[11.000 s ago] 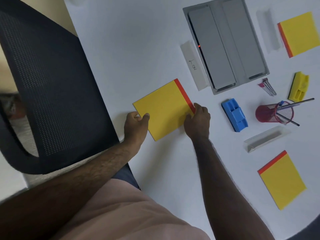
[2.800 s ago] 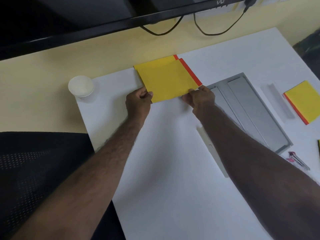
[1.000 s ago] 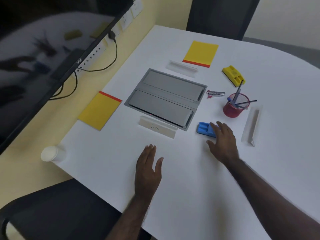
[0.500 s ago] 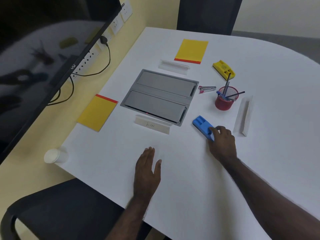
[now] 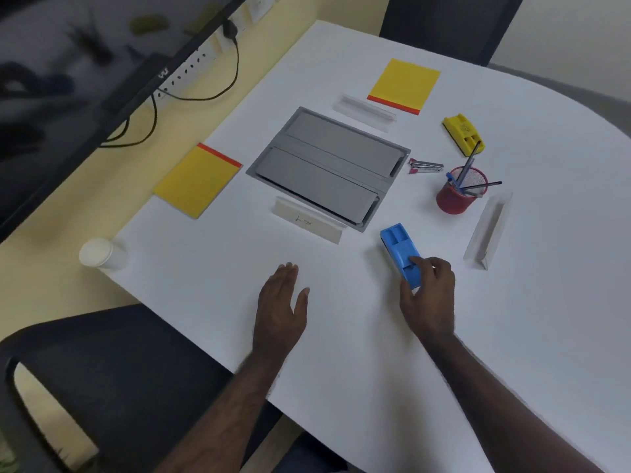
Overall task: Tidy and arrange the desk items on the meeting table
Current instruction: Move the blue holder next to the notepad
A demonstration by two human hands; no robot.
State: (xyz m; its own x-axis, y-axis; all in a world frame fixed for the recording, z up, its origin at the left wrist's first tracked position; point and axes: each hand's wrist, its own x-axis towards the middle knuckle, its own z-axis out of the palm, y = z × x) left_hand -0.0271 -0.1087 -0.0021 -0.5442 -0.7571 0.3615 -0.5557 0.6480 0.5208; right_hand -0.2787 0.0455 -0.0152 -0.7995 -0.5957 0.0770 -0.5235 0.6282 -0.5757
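Observation:
My right hand (image 5: 428, 300) grips the near end of a blue plastic eraser block (image 5: 397, 247) lying on the white table (image 5: 341, 336). My left hand (image 5: 280, 308) rests flat on the table with fingers apart and nothing in it. A yellow notepad with a red strip (image 5: 198, 180) lies at the left near the wall. A second yellow notepad (image 5: 404, 85) lies at the far side. A yellow block (image 5: 463, 134), a small stapler (image 5: 425, 165) and a red mesh pen cup (image 5: 459, 192) sit at the right.
A grey cable hatch (image 5: 327, 165) is set into the table's middle. Name plates lie near it: one in front (image 5: 307, 223), one behind (image 5: 365, 110), one at the right (image 5: 486, 230). A white paper cup (image 5: 99, 254) stands at the left corner. A dark chair (image 5: 112, 370) is below.
My right hand has closed on the blue block and drawn it a little toward me. My left hand has stayed flat on the table. Earlier, both hands placed the yellow notepad by the wall.

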